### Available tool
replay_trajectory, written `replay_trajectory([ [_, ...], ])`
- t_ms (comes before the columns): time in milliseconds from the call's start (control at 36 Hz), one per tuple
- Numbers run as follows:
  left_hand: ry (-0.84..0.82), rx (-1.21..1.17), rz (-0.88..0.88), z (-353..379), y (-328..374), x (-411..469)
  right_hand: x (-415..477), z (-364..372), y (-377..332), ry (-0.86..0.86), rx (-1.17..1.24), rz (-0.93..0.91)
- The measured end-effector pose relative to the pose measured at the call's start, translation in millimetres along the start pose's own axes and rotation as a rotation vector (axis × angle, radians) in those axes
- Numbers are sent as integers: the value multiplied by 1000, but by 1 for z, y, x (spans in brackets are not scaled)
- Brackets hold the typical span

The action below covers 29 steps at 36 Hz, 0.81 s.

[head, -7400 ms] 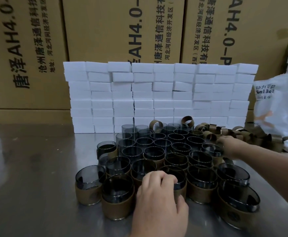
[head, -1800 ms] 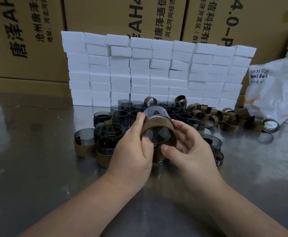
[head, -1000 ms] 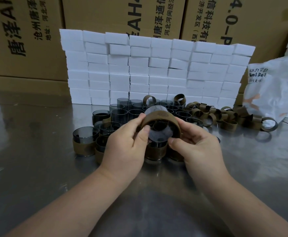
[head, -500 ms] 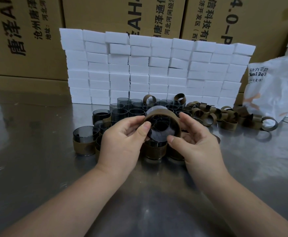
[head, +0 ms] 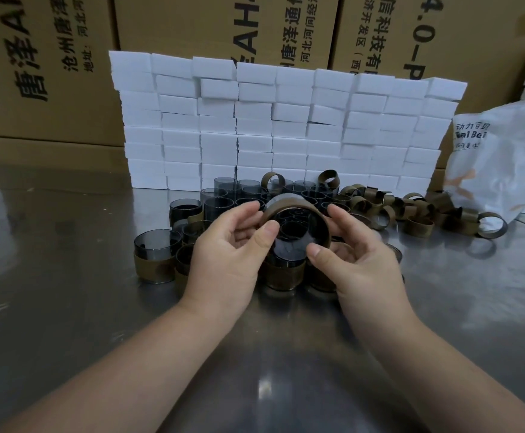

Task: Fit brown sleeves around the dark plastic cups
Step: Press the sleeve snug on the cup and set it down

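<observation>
**A:** Why is the dark translucent plastic cup (head: 295,235) held up off the steel tabletop (head: 67,307) and tipped toward the face?

**B:** Probably to check the brown band sleeve (head: 286,205) sits even. The left hand (head: 230,257) and right hand (head: 361,264) both pinch it by the sides, thumbs on the rim, above the already sleeved cups (head: 155,260).

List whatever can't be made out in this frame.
Head view:
How far the brown sleeve sits on the held cup: seen end-on, thumbs over the rim.
Cups behind the left hand and right hand: hidden.
Carton print: cut off by the top edge and the white blocks.
White bag contents: opaque.
</observation>
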<state>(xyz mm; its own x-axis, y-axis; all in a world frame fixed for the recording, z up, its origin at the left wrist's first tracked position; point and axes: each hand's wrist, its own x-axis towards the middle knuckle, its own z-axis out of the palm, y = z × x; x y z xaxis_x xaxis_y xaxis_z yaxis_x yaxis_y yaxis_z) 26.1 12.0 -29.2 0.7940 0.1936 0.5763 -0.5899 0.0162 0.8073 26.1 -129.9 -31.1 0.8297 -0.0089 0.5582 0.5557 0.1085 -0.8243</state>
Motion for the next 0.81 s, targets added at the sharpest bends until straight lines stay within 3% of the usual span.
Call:
replay_trajectory([
  [139, -116, 74, 7, -3, -4, -2, -2, 1, 1, -15, 21, -5],
  [222, -182, -68, -107, -2, -6, -5, -3, 2, 0, -35, 1, -22],
  [389, -114, -118, -146, 0, -11, -6, -8, 4, -1, -145, -185, -45],
  [556, -49, -89, 26, -1, -9, -6, -10, 6, -8, -176, -197, -23],
  [806, -132, 13, 125, 1, -6, -14, -11, 4, 1, -194, -257, 7],
])
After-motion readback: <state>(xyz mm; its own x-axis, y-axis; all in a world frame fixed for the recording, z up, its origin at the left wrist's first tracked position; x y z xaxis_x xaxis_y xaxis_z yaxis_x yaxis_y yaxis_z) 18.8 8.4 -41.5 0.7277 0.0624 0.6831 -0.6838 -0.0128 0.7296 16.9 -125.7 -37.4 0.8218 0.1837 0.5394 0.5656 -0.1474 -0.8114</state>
